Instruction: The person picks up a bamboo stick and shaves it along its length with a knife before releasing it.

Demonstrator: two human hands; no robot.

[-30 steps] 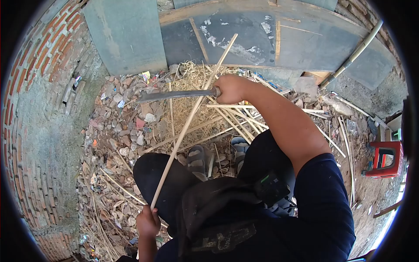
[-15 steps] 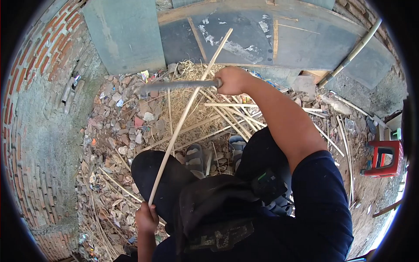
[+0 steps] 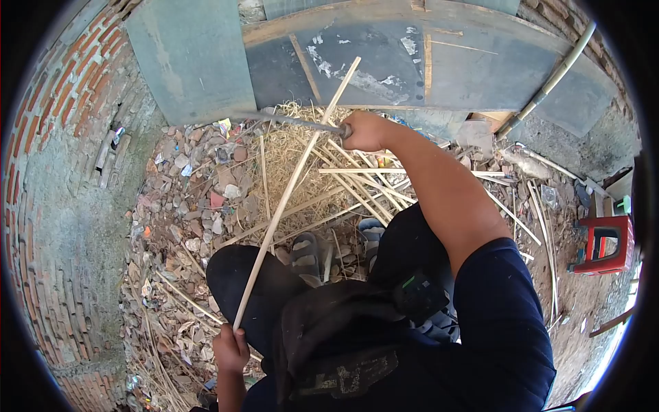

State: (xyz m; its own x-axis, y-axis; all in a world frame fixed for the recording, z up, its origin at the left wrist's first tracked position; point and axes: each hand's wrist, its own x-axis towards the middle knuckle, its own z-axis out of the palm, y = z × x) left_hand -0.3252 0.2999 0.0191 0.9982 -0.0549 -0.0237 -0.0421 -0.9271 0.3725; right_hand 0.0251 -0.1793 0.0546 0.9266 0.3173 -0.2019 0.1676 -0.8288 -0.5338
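Observation:
My left hand (image 3: 230, 349) is closed around the lower end of a long, pale bamboo strip (image 3: 280, 213), beside my knee. The strip slants up and away to the right over my thigh, its far end in front of the dark panels. With my arm stretched forward, my right hand (image 3: 365, 131) grips the handle of a long-bladed knife (image 3: 295, 122). Its blade points left and crosses the strip's upper part; the tip is blurred. I cannot tell whether the blade touches the strip.
Bamboo strips (image 3: 364, 182) lie crossed on a heap of shavings (image 3: 295, 165) before my sandalled feet. Rubble (image 3: 199, 206) covers the ground at left, beside a brick wall (image 3: 62, 206). A red stool (image 3: 604, 245) stands at right; a bamboo pole (image 3: 549, 82) leans at the back.
The knife's blade has swung so that its tip points farther forward. The bamboo strip's far end has dropped slightly in view. Both hands keep their holds.

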